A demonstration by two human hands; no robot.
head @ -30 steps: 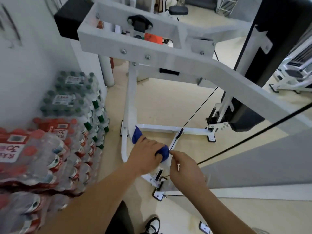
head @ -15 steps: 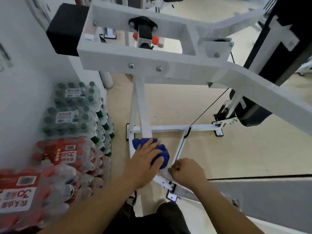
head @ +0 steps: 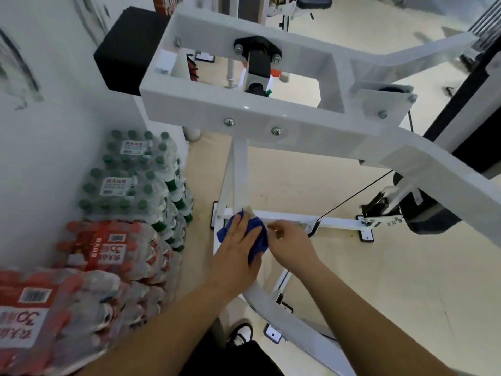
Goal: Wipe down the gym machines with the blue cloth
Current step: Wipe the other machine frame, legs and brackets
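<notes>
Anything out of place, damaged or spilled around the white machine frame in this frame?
Nothing stands out. The left hand presses the blue cloth on the white machine frame, the right hand beside it. The shrink-wrapped water bottle packs sit stacked against the wall, intact. No spill shows on the floor.

Shrink-wrapped packs of green-capped water bottles (head: 130, 175) are stacked against a white wall (head: 40, 147) at nine o'clock. Red-labelled bottle packs (head: 108, 253) sit nearer, toward seven o'clock, on a beige floor (head: 406, 280).
</notes>
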